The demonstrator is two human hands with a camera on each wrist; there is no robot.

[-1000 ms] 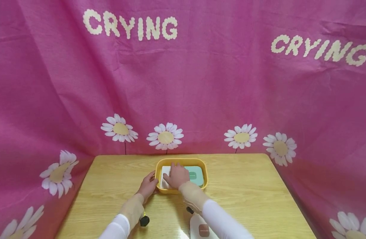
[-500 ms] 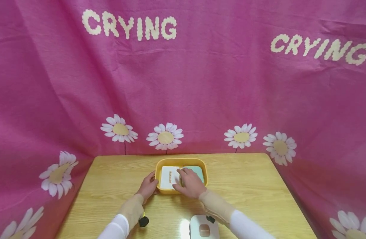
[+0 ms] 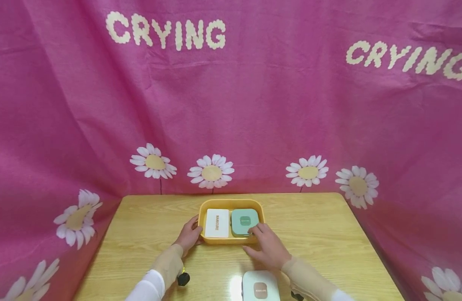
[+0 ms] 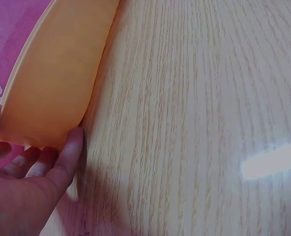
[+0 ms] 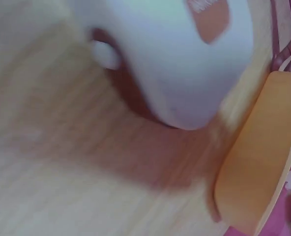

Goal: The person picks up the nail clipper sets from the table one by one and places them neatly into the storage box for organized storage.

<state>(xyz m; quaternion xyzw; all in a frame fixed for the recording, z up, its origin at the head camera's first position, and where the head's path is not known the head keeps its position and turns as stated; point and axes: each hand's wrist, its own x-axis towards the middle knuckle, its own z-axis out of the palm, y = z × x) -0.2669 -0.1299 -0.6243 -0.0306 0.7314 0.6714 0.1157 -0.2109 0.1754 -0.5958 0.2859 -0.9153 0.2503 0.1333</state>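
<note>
A yellow tray sits on the table with two small cases side by side inside. The left one is a white case marked MANICURE; the right one is a mint-green case with a darker green label. My left hand grips the tray's left end, its fingers against the outer wall in the left wrist view. Over the tray's front right rim is my right hand, fingers loosely extended by the mint-green case; whether they touch it is unclear. Nothing shows in its grasp.
Nearer the table's front edge lies a white case with a brown label, large and blurred in the right wrist view. The wooden table backs onto a pink curtain with flowers and lettering.
The right hand has lifted off the white MANICURE case and moved right, past the mint-green case to the tray's front right rim. The left hand stays at the tray's left end.
</note>
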